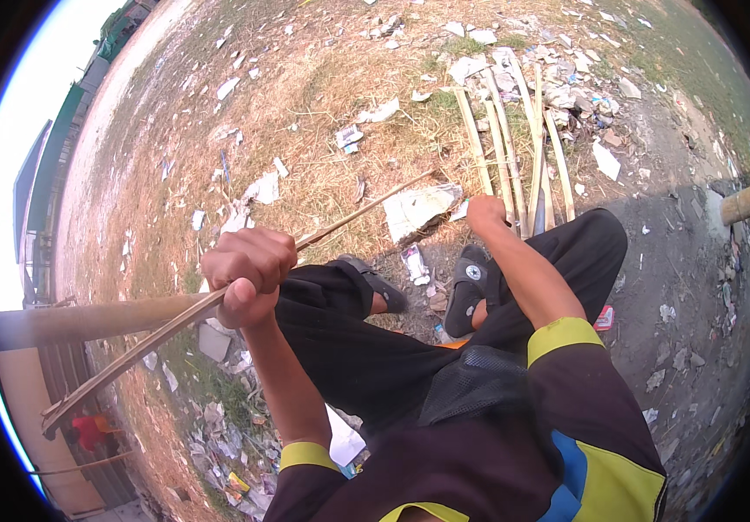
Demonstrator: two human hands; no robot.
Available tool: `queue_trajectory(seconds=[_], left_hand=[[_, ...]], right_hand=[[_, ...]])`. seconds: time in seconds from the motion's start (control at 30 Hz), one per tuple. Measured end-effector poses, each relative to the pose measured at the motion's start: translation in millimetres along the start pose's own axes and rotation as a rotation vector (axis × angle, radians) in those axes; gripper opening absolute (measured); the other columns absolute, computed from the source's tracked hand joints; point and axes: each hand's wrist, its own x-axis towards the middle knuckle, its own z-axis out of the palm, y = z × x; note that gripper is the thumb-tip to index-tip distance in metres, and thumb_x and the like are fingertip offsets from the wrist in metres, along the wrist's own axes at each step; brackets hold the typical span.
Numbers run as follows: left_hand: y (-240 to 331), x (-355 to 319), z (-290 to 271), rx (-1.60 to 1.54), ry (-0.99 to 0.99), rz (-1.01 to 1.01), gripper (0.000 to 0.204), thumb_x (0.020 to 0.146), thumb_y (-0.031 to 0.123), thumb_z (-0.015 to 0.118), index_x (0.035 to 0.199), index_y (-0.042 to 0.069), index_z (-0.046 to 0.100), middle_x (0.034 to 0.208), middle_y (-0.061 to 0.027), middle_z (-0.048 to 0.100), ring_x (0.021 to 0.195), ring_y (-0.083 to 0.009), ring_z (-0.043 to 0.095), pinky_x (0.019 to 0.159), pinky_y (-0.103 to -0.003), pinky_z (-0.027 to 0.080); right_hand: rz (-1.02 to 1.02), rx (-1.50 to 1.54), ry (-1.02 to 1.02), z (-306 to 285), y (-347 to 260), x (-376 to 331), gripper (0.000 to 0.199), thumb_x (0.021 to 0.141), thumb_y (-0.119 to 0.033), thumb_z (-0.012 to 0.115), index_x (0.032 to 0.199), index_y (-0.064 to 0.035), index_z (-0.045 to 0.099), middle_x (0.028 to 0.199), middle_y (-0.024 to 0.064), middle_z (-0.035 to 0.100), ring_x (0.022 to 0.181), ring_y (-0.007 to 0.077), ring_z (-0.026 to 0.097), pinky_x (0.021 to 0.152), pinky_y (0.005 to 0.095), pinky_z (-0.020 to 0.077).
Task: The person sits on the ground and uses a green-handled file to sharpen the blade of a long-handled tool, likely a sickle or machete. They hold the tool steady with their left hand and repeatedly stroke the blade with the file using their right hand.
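My left hand [251, 274] is closed in a fist around a long, thin split-bamboo strip [349, 219]. The strip runs slantwise from the lower left, through the fist, to a tip above the ground ahead. My right hand [488, 214] is closed near my right knee, away from that strip. A small dark piece shows at its lower edge, but what it grips is mostly hidden. Several pale split-bamboo strips [498, 143] lie side by side on the ground just beyond my right hand.
A thick bamboo pole [88, 324] extends from the left edge to behind my left hand. Another bamboo pole end [747, 202] juts in at the right. Paper and plastic scraps [423, 209] litter the dry grass. A red-clad figure [92, 431] appears small at lower left.
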Motion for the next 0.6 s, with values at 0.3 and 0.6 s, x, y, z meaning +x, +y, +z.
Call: queue_trajectory(seconds=[0.3,0.6], left_hand=[[-16,-4,12,0.145,0.454,0.064,0.044,0.099,0.026,0.038,0.059,0.017,0.023,0.045,0.005,0.019,0.04,-0.0081,0.013,0.043,-0.026,0.018],[-23,-1,40,0.226,0.8,0.132,0.043,0.101,0.026,0.033,0.06,0.015,0.023,0.045,0.0025,0.02,0.04,-0.0086,0.013,0.042,-0.028,0.018]], right_hand=[[-0.43,0.898,0.371,-74,-70,-112,0.031,0.096,-0.03,0.043,0.104,0.0001,0.046,0.062,0.0262,0.056,0.065,0.0466,0.057,0.061,0.053,0.04],[-0.654,0.976,0.383,-132,-104,-215,0.022,0.093,-0.021,0.05,0.1,0.0003,0.047,0.058,0.0256,0.055,0.06,0.0457,0.057,0.057,0.0521,0.044]])
